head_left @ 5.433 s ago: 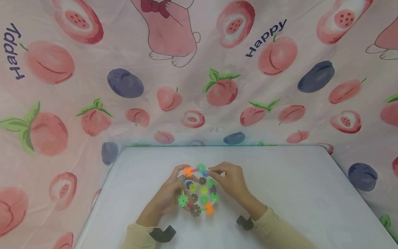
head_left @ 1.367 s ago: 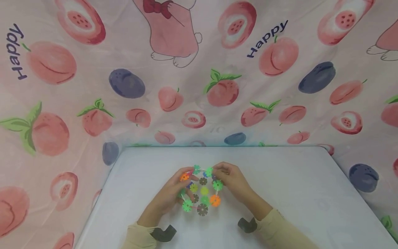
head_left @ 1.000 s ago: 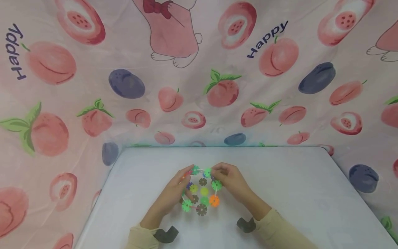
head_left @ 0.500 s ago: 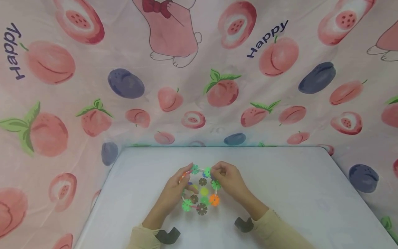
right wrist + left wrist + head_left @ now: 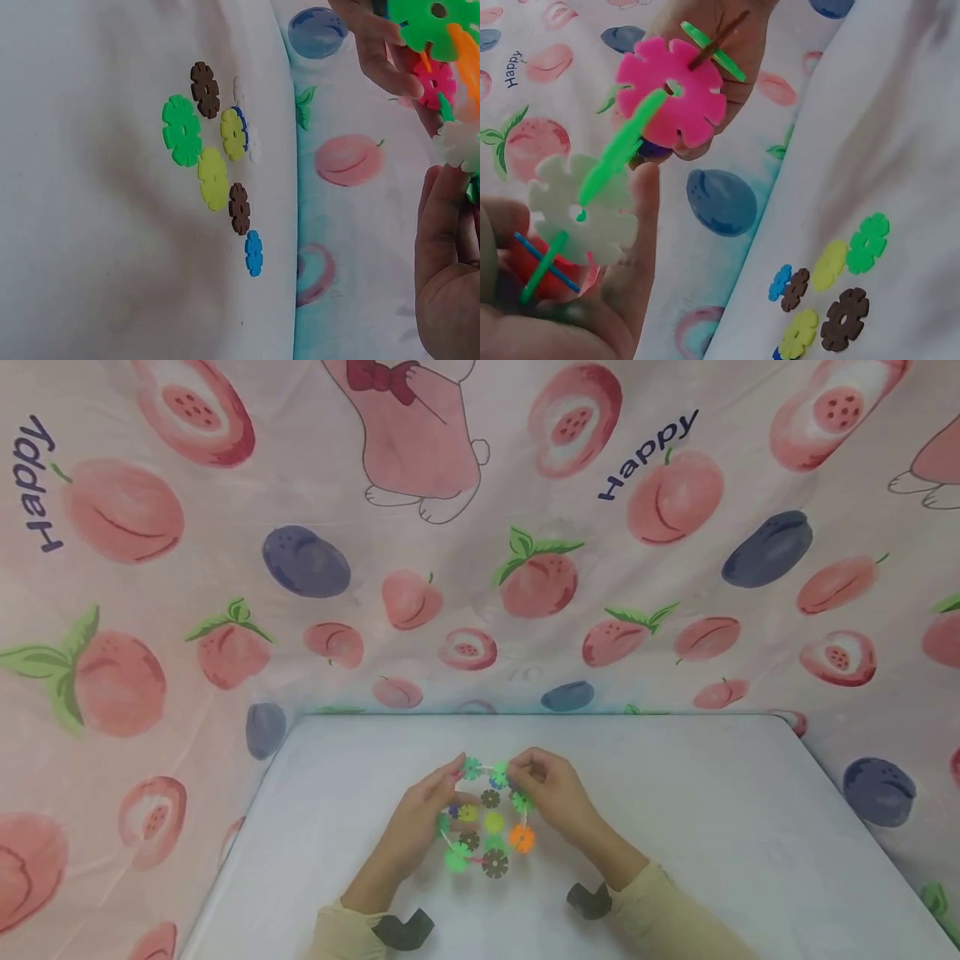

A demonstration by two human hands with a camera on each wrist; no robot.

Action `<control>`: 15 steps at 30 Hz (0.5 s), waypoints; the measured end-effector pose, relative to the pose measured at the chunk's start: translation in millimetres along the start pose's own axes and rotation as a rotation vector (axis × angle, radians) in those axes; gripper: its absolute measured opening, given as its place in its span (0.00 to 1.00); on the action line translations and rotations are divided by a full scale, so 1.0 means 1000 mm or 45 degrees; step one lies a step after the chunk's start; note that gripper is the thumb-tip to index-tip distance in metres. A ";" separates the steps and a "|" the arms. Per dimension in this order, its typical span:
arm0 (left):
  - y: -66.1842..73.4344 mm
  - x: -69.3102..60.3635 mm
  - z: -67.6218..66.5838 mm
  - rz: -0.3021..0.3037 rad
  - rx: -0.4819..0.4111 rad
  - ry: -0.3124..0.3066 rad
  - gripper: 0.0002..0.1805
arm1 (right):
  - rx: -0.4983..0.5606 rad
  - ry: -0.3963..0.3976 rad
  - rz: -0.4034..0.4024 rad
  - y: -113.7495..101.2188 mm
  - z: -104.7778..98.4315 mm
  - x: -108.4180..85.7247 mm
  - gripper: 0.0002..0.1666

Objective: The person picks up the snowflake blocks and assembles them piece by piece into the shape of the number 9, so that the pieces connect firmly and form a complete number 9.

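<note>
Nearest, two sleeves point(image 5: 348, 935), each with a black piece point(image 5: 403, 929) beside it, came up from below the ring point(image 5: 495, 863). At the ring's left side, the left hand point(image 5: 420, 814) held it in a grip; at its far right, the right hand point(image 5: 551, 781) pinched it. It seemed that the ring's discs point(image 5: 522, 838) were being pressed together, slot into slot, and the next move probably called for a steady left hand and a small, firm push from the right. The ring appeared raised, built from notched discs in green, orange and brown, with white and pink ones turned edge-on; whether it was complete behind the left hand, I could not tell. Under the ring, loose discs point(image 5: 181, 130) lay on the table point(image 5: 712, 827). Farthest, behind the ring, hung a fruit-printed cloth point(image 5: 465, 552).
</note>
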State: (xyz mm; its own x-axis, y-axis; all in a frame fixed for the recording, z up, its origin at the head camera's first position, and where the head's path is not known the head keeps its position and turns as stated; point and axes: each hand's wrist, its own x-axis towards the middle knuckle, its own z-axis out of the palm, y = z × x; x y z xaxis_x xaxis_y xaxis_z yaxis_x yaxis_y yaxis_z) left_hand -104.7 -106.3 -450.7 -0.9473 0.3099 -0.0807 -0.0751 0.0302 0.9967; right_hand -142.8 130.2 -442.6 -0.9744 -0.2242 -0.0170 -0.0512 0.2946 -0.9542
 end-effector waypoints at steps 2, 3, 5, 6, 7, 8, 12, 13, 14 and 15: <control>0.001 0.000 -0.001 -0.015 -0.032 0.034 0.31 | 0.025 -0.006 0.016 0.000 -0.001 0.000 0.06; 0.001 0.000 -0.001 -0.017 -0.058 0.045 0.31 | 0.032 -0.010 0.023 -0.001 -0.001 0.000 0.07; 0.001 0.000 -0.002 -0.021 -0.112 0.047 0.30 | 0.042 -0.020 0.033 -0.002 -0.001 0.000 0.07; 0.001 0.000 -0.002 -0.030 -0.119 0.049 0.29 | 0.047 -0.023 0.037 -0.003 -0.001 -0.001 0.07; 0.001 0.000 -0.002 -0.038 -0.120 0.047 0.29 | 0.050 -0.024 0.039 -0.003 -0.002 -0.001 0.07; 0.001 -0.001 -0.003 -0.045 -0.110 0.042 0.29 | 0.051 -0.025 0.040 -0.004 -0.002 -0.001 0.07; 0.001 -0.001 -0.004 -0.093 -0.086 -0.003 0.29 | 0.027 -0.013 0.019 -0.006 -0.002 -0.002 0.06; 0.001 -0.001 -0.004 -0.103 -0.090 -0.019 0.30 | 0.011 -0.005 0.013 -0.007 -0.002 -0.002 0.06; 0.001 -0.001 -0.004 -0.115 -0.111 -0.035 0.30 | -0.009 0.001 0.005 -0.007 -0.001 -0.002 0.05; 0.001 -0.001 -0.004 -0.124 -0.134 -0.053 0.30 | -0.032 0.009 -0.002 -0.008 -0.001 -0.002 0.05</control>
State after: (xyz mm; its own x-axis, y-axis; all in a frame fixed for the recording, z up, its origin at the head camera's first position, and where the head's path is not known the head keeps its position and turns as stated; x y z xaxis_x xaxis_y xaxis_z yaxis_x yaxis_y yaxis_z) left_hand -104.7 -110.4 -449.3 -0.9204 0.3498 -0.1748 -0.2000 -0.0369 0.9791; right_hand -141.1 129.5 -434.8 -0.9758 -0.2181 -0.0132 -0.0581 0.3175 -0.9465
